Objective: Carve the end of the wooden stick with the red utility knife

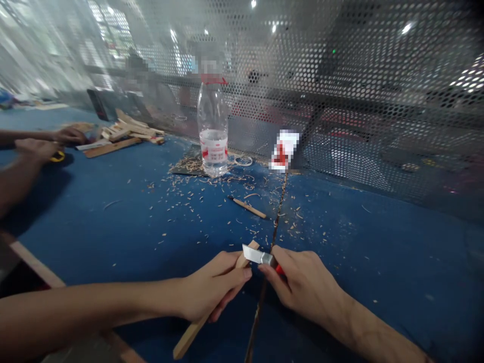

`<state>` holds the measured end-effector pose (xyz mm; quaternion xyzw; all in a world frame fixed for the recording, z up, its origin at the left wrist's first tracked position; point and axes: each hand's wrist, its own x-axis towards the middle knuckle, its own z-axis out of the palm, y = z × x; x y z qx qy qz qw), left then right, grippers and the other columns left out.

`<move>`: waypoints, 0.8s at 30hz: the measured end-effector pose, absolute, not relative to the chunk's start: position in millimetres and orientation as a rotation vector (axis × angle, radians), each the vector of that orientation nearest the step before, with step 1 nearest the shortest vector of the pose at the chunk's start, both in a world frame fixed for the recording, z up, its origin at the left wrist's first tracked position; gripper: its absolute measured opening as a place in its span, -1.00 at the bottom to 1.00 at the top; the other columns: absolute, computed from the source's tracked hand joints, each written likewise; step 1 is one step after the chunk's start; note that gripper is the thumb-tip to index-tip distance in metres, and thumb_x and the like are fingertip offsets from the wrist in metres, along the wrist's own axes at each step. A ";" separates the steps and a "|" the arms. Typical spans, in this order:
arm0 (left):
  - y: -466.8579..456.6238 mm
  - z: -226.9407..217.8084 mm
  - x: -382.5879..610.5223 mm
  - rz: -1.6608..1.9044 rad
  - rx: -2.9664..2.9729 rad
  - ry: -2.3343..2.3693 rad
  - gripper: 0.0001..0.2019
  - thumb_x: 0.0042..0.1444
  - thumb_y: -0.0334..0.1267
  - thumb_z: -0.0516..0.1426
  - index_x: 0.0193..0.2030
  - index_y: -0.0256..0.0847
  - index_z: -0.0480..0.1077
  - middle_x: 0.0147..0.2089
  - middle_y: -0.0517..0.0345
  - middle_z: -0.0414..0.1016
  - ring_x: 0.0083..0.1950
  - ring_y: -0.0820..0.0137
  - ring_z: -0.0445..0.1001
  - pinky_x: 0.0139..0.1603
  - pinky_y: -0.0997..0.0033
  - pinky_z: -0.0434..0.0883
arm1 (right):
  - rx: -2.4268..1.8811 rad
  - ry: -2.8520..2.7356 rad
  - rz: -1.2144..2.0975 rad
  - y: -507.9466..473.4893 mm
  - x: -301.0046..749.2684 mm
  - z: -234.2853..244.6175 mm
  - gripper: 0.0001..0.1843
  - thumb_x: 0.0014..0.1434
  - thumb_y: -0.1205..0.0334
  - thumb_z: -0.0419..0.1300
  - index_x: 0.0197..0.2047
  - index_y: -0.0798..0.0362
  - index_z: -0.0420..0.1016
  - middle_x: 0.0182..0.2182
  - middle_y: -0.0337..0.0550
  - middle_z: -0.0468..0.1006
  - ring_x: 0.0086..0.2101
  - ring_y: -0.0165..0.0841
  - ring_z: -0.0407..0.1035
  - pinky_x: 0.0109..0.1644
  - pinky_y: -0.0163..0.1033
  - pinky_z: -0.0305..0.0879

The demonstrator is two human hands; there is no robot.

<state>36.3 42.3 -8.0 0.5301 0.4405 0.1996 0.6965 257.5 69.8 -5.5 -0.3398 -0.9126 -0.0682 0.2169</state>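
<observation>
My left hand is shut around a flat wooden stick, whose upper end rises past my fingers. My right hand pinches a utility knife with a red handle, mostly hidden by my fingers. Its bare silver blade lies against the upper end of the stick. Both hands sit close together at the near side of the blue work table. Pale wood shavings are scattered across the table ahead of them. A thin sharpened stick lies on the table beyond my hands.
A clear plastic bottle stands at the back before a perforated metal screen. A co-worker's hands work at the left beside a pile of wooden sticks. A dark seam runs across the table.
</observation>
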 end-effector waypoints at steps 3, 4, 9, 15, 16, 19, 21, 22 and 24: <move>42.1 -9.3 36.0 0.485 1.231 1.004 -0.61 0.30 0.20 0.06 -0.29 -0.08 0.25 -0.71 0.48 0.16 -0.80 0.55 0.08 -0.80 0.62 0.09 | -0.957 -2.547 -0.188 71.0 257.3 -6.6 -0.37 0.59 -0.06 -0.34 -0.36 -0.05 0.33 -0.60 -0.25 0.55 -0.64 -0.34 0.45 -0.53 -0.17 -0.02; 41.9 -9.8 35.5 0.489 1.236 1.001 -0.63 0.32 0.17 0.04 -0.29 -0.09 0.26 -0.71 0.48 0.16 -0.80 0.55 0.07 -0.80 0.62 0.09 | -0.962 -2.559 -0.183 73.0 258.4 -7.7 -0.36 0.59 -0.06 -0.35 -0.36 -0.04 0.35 -0.59 -0.24 0.56 -0.63 -0.34 0.46 -0.52 -0.17 -0.03; 33.8 -7.6 31.7 0.452 1.248 1.023 -0.59 0.33 0.16 0.01 -0.39 -0.10 0.22 -0.72 0.43 0.13 -0.78 0.55 0.08 -0.75 0.61 0.11 | -1.173 -2.481 -0.126 103.9 281.3 -18.1 -0.40 0.56 -0.08 -0.28 -0.39 -0.05 0.34 -0.65 -0.25 0.49 -0.66 -0.36 0.37 -0.50 -0.21 -0.05; 28.6 1.6 35.9 0.446 1.204 1.115 -0.56 0.28 0.22 0.04 -0.39 -0.09 0.18 -0.68 0.44 0.13 -0.77 0.57 0.09 -0.76 0.63 0.10 | -1.274 -2.395 -0.104 109.3 289.3 -13.2 -0.45 0.54 -0.10 -0.24 -0.43 -0.10 0.24 -0.66 -0.27 0.45 -0.67 -0.35 0.33 -0.49 -0.23 0.01; 29.3 1.7 37.1 0.455 1.197 1.108 -0.56 0.27 0.24 0.06 -0.37 -0.09 0.19 -0.68 0.43 0.14 -0.77 0.57 0.09 -0.77 0.63 0.10 | -1.205 -2.430 -0.067 100.8 283.1 -10.6 -0.46 0.55 -0.09 -0.24 -0.42 -0.10 0.24 -0.66 -0.29 0.46 -0.68 -0.36 0.33 -0.50 -0.23 0.01; 30.2 0.0 39.8 0.503 1.167 1.093 -0.55 0.24 0.27 0.08 -0.35 -0.09 0.22 -0.69 0.43 0.15 -0.78 0.54 0.07 -0.81 0.60 0.10 | -1.006 -2.518 0.017 74.7 262.1 -4.7 -0.46 0.58 -0.05 -0.27 -0.40 -0.11 0.23 -0.64 -0.33 0.48 -0.68 -0.37 0.36 -0.52 -0.21 0.01; 29.4 -1.1 40.5 0.511 1.182 1.085 -0.53 0.27 0.24 0.06 -0.43 -0.09 0.21 -0.70 0.40 0.14 -0.79 0.55 0.07 -0.81 0.60 0.09 | -0.948 -2.537 0.019 65.5 252.6 -4.1 -0.45 0.59 -0.04 -0.29 -0.40 -0.11 0.22 -0.64 -0.34 0.48 -0.68 -0.36 0.37 -0.54 -0.18 -0.01; 28.8 -1.2 40.7 0.508 1.193 1.081 -0.52 0.28 0.23 0.04 -0.47 -0.10 0.19 -0.71 0.38 0.13 -0.79 0.56 0.07 -0.80 0.61 0.08 | -0.937 -2.542 0.013 64.2 250.1 -4.7 -0.45 0.59 -0.04 -0.30 -0.40 -0.11 0.22 -0.64 -0.35 0.47 -0.69 -0.36 0.37 -0.55 -0.17 -0.02; 27.6 -0.1 41.3 0.513 1.213 1.077 -0.52 0.30 0.19 0.02 -0.50 -0.09 0.17 -0.73 0.39 0.11 -0.79 0.57 0.06 -0.80 0.62 0.08 | -0.929 -2.551 0.002 66.3 248.8 -6.8 -0.44 0.59 -0.03 -0.31 -0.40 -0.11 0.22 -0.66 -0.36 0.46 -0.70 -0.36 0.36 -0.56 -0.16 -0.02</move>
